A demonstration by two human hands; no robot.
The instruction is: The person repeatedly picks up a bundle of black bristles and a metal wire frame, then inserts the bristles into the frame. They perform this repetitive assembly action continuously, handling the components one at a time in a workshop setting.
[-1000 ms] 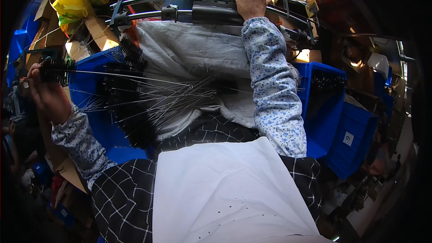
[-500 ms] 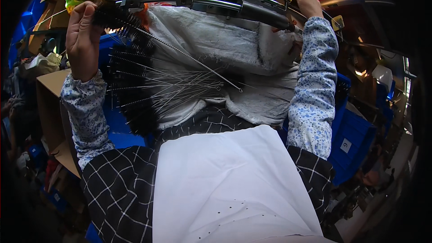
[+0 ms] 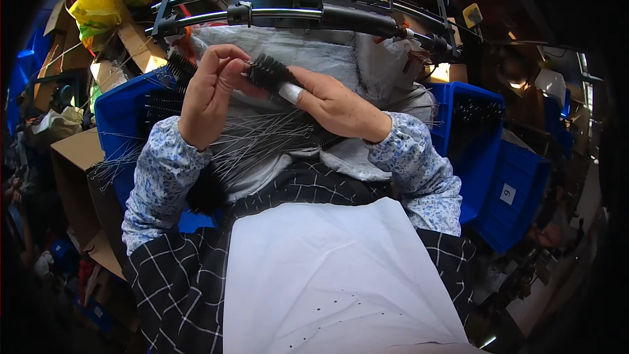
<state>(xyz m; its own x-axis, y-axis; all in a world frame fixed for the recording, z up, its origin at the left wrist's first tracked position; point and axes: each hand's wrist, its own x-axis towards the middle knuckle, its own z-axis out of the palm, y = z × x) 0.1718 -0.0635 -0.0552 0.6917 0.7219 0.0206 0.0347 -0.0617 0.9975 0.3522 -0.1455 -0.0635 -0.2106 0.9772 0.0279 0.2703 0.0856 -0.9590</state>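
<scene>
Above my lap, both hands close on a black-bristled wire brush (image 3: 269, 73). My left hand (image 3: 211, 88) pinches one end between thumb and fingers. At the other end, my right hand (image 3: 337, 101) wraps round the bristles, with a white wrap on one digit. The brush's stem is hidden by my right hand. Under my hands, a grey-white cloth (image 3: 262, 42) carries a pile of thin wire stems (image 3: 262, 141), several ending in small loops. Black bristles (image 3: 207, 190) of other brushes show beneath my left forearm.
A machine with curved-looking metal rods (image 3: 282, 13) spans the far side. Blue bins stand at left (image 3: 108, 124) and right (image 3: 442, 115), the right one holding black brushes. A cardboard box (image 3: 75, 151) and yellow bags (image 3: 95, 10) lie at the left.
My right hand has left the machine's far right end and come to the middle, onto the brush. My left hand has moved right and nearer with the brush.
</scene>
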